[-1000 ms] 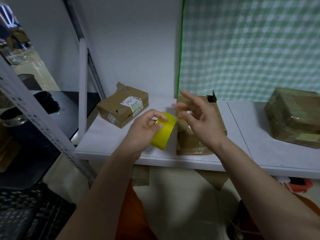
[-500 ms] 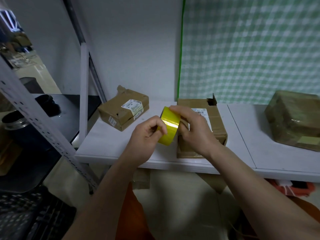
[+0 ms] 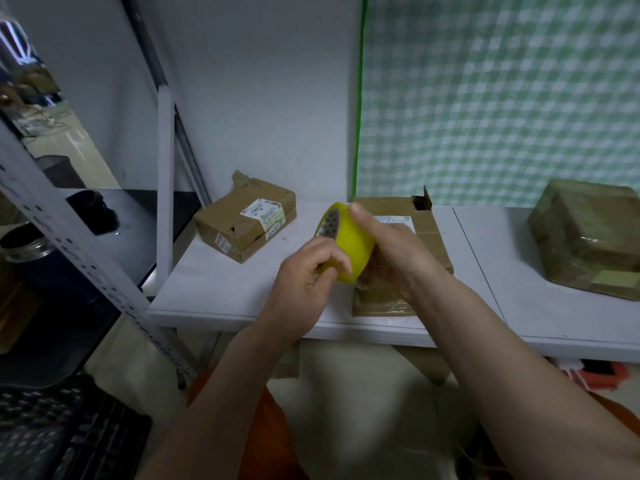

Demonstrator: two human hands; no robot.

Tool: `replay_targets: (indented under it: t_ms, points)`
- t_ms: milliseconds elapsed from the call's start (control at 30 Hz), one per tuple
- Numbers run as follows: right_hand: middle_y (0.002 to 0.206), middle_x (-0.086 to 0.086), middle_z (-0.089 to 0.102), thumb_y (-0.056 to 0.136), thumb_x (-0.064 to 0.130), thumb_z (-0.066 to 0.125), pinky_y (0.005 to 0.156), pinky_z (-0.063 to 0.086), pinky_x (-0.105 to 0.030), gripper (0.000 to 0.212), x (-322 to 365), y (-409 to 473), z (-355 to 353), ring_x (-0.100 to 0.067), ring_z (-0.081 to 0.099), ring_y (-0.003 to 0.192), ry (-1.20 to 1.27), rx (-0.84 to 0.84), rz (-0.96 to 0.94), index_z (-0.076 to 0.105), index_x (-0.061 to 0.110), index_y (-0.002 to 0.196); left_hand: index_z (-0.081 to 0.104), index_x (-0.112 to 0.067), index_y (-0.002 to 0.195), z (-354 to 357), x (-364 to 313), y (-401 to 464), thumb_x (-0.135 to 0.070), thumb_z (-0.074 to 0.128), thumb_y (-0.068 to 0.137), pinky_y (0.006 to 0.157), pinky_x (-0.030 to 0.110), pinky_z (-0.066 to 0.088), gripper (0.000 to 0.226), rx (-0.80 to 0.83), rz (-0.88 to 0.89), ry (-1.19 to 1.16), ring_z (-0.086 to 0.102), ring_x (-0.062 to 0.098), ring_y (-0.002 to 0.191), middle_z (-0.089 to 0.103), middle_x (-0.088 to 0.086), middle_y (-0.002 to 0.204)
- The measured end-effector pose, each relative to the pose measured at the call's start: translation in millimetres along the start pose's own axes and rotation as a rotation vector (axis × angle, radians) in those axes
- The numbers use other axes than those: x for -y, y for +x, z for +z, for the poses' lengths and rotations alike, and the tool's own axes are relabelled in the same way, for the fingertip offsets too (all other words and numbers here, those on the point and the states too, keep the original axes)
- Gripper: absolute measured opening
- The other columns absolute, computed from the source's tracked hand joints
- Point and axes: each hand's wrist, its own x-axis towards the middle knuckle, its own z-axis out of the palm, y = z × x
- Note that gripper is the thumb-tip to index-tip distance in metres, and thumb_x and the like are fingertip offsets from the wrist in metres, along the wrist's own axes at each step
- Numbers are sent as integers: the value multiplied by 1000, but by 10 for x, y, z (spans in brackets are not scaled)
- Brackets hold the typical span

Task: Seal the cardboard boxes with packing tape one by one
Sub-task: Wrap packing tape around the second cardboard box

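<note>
A yellow roll of packing tape is held in the air above the white table, in front of me. My left hand pinches its lower edge. My right hand grips the roll from the right, thumb on its top. Behind the hands lies a flat cardboard box with a white label and a torn corner. A second labelled cardboard box sits at the back left of the table. A third box, wrapped in shiny tape, stands at the right.
A grey perforated shelf post slants across the left, with a black shelf behind it holding dark jars. A green checked cloth hangs behind the table. A red object lies on the floor under the table's right side.
My right hand came from open in the air onto the tape roll and now grips it. The roll has turned, so its hollow core shows at the upper left.
</note>
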Motion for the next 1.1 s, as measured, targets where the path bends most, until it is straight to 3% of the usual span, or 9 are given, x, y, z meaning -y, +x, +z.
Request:
replay_targets:
  t_ms: [133, 233, 400, 567, 700, 767, 833, 1000, 1100]
  points:
    - [69, -10, 68, 88, 23, 63, 52, 55, -27, 24, -9, 7, 64, -19, 64, 56, 224, 103, 5, 64, -1, 84, 72, -8, 98, 44, 24, -6, 8, 66, 82, 90, 36, 51, 23, -17, -1, 43, 61, 16, 100, 66, 6, 101]
    - [73, -10, 68, 93, 17, 54, 60, 55, -32, 22, -26, 44, 22, -21, 64, 63, 288, 151, -19, 62, 0, 83, 73, -6, 106, 40, 63, -19, 8, 67, 81, 93, 25, 49, 29, -134, 117, 206, 62, 17, 101, 62, 10, 111]
    - [79, -10, 69, 95, 11, 48, 65, 55, -31, 19, -28, 24, -1, -20, 66, 69, 213, 257, -85, 63, 0, 90, 76, 2, 89, 78, 75, -31, 12, 55, 86, 80, 31, 56, 23, -332, 365, 460, 68, 28, 87, 67, 22, 100]
    - [86, -11, 69, 94, 7, 47, 72, 53, -37, 20, -9, -45, -10, -19, 66, 75, 209, 339, -98, 58, -4, 107, 73, 5, 80, 67, 57, 1, 15, 64, 80, 82, 27, 55, 13, -564, 388, 461, 65, 21, 88, 69, 19, 93]
    - [89, -14, 69, 92, 3, 47, 82, 47, -45, 27, -7, -74, -18, -24, 64, 83, 180, 306, -72, 53, -6, 117, 69, -1, 90, 21, -51, 93, 4, 67, 84, 76, 22, 56, 8, -615, 29, 150, 67, 10, 84, 70, 7, 91]
    - [93, -20, 63, 85, 2, 48, 85, 43, -48, 36, -2, -90, 14, -30, 58, 89, 193, 293, -48, 50, -10, 119, 70, -8, 91, 4, -95, 199, -16, 64, 91, 82, 23, 55, 10, -418, -385, -182, 66, 5, 82, 70, 0, 86]
    - [95, -22, 59, 81, 2, 45, 83, 42, -47, 36, -8, -101, 42, -33, 54, 92, 170, 301, -49, 52, -9, 115, 65, -6, 80, 8, -80, 273, -29, 57, 95, 92, 42, 53, 28, -242, -643, -479, 64, 18, 83, 64, 0, 70]
    - [95, -21, 51, 64, 13, 50, 76, 39, -46, 63, 7, -94, 87, -33, 48, 87, 62, 233, -80, 45, -19, 118, 68, -8, 103, 78, -126, 266, -19, 53, 96, 92, 50, 52, 20, -198, -668, -754, 65, 26, 92, 70, 15, 97]
    - [83, -18, 55, 65, 20, 52, 68, 47, -41, 46, 12, -58, 89, -27, 53, 77, -59, 171, -153, 60, -11, 98, 70, -9, 102, 118, -169, 254, -16, 55, 95, 89, 46, 55, 18, -240, -648, -787, 66, 24, 95, 69, 15, 103]
